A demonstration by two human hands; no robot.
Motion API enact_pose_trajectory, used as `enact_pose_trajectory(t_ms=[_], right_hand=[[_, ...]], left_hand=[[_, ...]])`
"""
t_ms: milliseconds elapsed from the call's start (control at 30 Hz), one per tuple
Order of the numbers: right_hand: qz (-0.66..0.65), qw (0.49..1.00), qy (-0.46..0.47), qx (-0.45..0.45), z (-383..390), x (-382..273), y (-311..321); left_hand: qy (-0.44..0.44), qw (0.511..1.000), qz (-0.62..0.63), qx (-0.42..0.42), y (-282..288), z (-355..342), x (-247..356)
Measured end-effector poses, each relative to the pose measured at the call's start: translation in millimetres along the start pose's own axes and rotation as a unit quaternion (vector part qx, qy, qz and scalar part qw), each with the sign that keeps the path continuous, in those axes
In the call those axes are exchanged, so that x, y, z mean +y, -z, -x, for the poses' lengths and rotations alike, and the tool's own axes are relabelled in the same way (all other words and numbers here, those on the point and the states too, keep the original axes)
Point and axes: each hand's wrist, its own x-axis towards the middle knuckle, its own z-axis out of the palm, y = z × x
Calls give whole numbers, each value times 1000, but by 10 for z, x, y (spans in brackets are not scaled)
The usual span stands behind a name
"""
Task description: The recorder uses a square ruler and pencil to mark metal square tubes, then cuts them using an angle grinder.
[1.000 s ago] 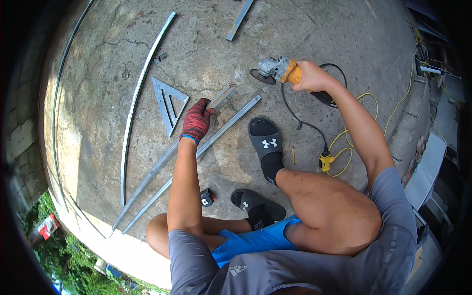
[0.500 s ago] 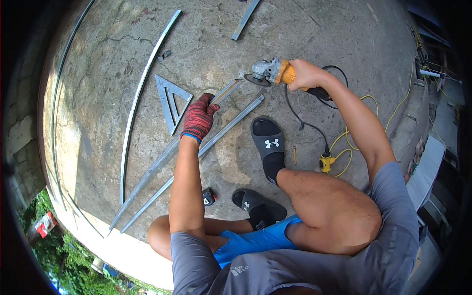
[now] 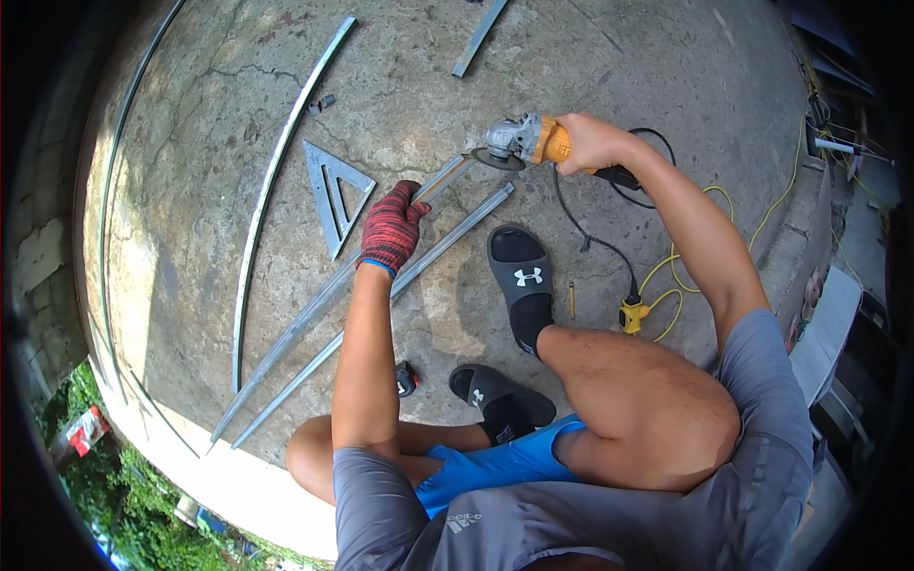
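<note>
In a red and black knit glove, my left hand (image 3: 391, 228) is closed around a long grey metal bar (image 3: 295, 328) near its far end. My bare right hand (image 3: 594, 145) grips the yellow body of an angle grinder (image 3: 533, 139). The grinder's dark disc (image 3: 499, 159) is right at the bar's far end; whether it touches cannot be made out. A second metal bar (image 3: 447, 240) lies alongside, nearer my feet. Left of the gloved hand, a triangular metal speed square (image 3: 335, 195) rests on the concrete.
More metal lengths lie left (image 3: 271, 176) and far ahead (image 3: 479, 40). A pencil (image 3: 571, 300) and tape measure (image 3: 407, 380) are by my sandals (image 3: 519, 276). A black cord runs to a yellow connector (image 3: 632, 315) and yellow cable at the right.
My left hand has shifted very slightly to the right in the picture, still on the bar. The grinder stays nearly in place, with its disc a touch lower against the bar's end.
</note>
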Motion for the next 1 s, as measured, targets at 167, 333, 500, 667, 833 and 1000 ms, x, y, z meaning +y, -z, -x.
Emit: enact_pose_trajectory(t_ms=[167,333,500,667,833,1000], right_hand=[[11,1000,-1,1,-4,108,6],[-9,1000,-11,19,16,128,37],[6,1000,-10,14,77,-157,154],[69,997,21,22,33,-207,89],[96,995,17,31,46,-366,92],[118,992,17,32,49,-408,114]], left_hand=[[6,1000,8,1,-6,8,3],[6,1000,-7,-9,-15,-18,8],[8,1000,-25,0,-55,13,34],[20,999,-36,2,-70,19,101],[10,999,-34,13,-109,57,93],[-1,999,-28,20,-154,70,74]])
